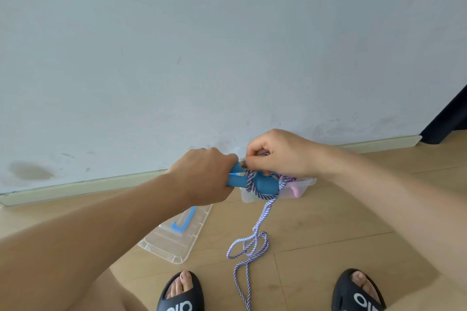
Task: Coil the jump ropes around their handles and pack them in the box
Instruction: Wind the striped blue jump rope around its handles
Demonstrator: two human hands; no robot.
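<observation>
Nearest: two black slide sandals (180,291) on the pale wood-plank floor (328,222), person standing over the work.

Between the feet, the slack of the purple-and-white twisted jump rope (249,247) trails on the floor, bunched into a loose tangle of loops, then rises up to the hands. A lot of rope is not yet wound, so I'd call the coil early-stage.

Left of the tangle: clear plastic box lid (174,237) flat on the floor, with a blue clip (183,222) on it.

Up at the hands: left hand (202,179) is closed around the blue foam handles (262,185), holding them level as one bundle. A few turns already cross the handles mid-length. Right hand (275,154) pinches the rope just above the handles, touching the bundle; hands are close together.

Step in hand: wrapping. To do it well:
- keep the left grip fixed, let the right hand circle
- lay turns side by side, snug, no overlaps
- the floor tangle will likely snag; shake it out before pulling more in
- keep tension on so wraps don't slip off the handle ends

Just behind the hands: clear plastic storage box (307,182) on the floor near the pale skirting board (88,184). Something pink (295,190) is inside; can't tell what.

Far: pale blue-grey scuffed wall (227,45).
</observation>
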